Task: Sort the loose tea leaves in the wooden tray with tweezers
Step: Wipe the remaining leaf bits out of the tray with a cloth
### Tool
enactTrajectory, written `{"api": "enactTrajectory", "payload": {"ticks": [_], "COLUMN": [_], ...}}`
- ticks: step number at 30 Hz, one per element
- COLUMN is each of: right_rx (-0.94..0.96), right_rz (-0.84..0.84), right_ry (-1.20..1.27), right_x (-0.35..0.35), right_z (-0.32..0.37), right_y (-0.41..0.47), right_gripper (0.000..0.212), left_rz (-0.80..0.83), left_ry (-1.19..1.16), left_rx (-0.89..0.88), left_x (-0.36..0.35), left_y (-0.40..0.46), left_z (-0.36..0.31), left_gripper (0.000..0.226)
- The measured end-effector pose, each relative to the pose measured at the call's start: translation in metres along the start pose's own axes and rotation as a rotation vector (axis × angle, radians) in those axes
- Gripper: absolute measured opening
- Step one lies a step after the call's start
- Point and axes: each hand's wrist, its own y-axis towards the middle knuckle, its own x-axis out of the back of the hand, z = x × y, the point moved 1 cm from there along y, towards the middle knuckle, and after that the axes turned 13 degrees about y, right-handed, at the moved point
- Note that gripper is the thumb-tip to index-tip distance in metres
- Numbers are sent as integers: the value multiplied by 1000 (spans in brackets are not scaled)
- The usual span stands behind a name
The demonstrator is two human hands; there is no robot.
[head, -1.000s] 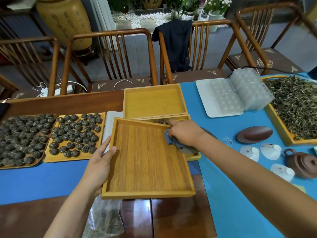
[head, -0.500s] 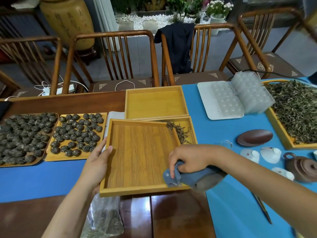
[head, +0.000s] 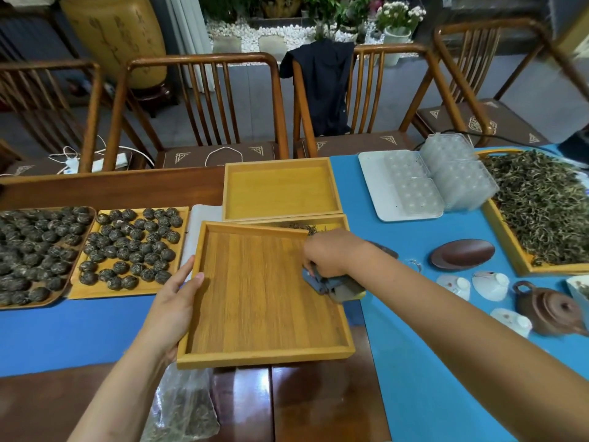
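The left hand (head: 173, 309) has its grip closed on the 9 o'clock rim of the empty square bamboo tray (head: 261, 298) at the desk's centre. The right hand (head: 331, 253) clutches a crumpled grey-blue cloth (head: 331, 287) against the tray's 3 o'clock edge. Loose dark tea leaves (head: 310, 229) lie at 12 o'clock, just behind.

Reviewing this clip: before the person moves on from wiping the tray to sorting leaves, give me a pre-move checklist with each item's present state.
1. Front wooden tray steadied: ok, left hand grips its left edge.
2. Tray floor free of leaves: ok, it looks bare.
3. Right hand free for tweezers: not ok, it is closed on the blue-grey cloth.
4. Tweezers located: cannot tell, none visible now.
5. Loose tea leaves at hand: ok, piled in the tray at far right.
6. Front tray lying flat: not ok, its far edge overlaps the tray behind.
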Motion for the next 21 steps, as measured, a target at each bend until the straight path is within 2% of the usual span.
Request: {"api": "enactTrajectory", "payload": {"ticks": [4,6,10,12,14,17,21], "right_rx": [-82,-105,9,152,253,274,245], "right_rz": [-153,-165,-241,-159,5,191,274], "right_ry": [-73,-71,81,215,299,317,236], "right_x": [6,6,17,20,15,0,-18], "right_z": [-13,-13,-7,-1,7,18,23], "right_y": [24,28,8,-13,-36,-56,-55], "right_gripper": [16,18,25,35,38,39,36], "left_rz": [2,9,8,17,23,5,3], "left_ry": [24,8,2,0,-8,-6,11], "left_rx": [-2,9,-9,-14,-17,-32,-54], "left_x": [-2,-2,5,11,14,21,19], "left_y": [-2,-2,5,8,9,10,9], "left_z": [6,8,4,2,0,-3,-5], "left_gripper": [44,43,43,43,42,39,43]}}
